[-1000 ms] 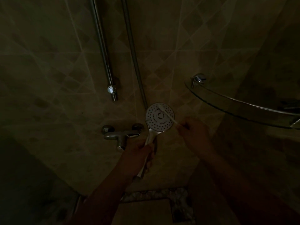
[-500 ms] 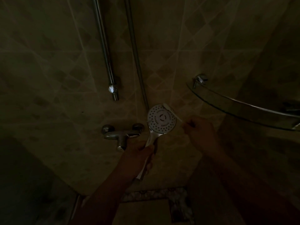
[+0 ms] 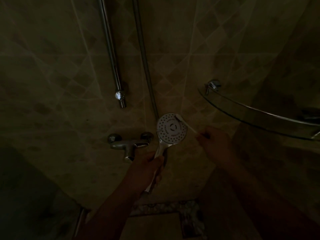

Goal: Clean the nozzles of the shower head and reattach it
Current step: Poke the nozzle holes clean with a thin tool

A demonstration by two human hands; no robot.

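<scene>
The round white shower head [image 3: 170, 129] faces me with its nozzle dots showing, in a dim tiled shower. My left hand [image 3: 147, 168] grips its chrome handle from below. My right hand [image 3: 213, 142] holds a thin white toothbrush [image 3: 186, 122] by its handle. The brush's head rests on the upper right rim of the nozzle face. The shower hose [image 3: 145, 63] runs up the wall from behind the head.
A chrome mixer tap [image 3: 129, 144] is fixed to the wall just left of the shower head. A chrome slide rail [image 3: 111, 54] hangs above it. A curved glass corner shelf [image 3: 259, 115] juts out at the right. Tiled walls surround everything.
The brush head has moved from the upper middle of the nozzle face to its upper right rim. My right hand has shifted slightly right. The shower head stays put.
</scene>
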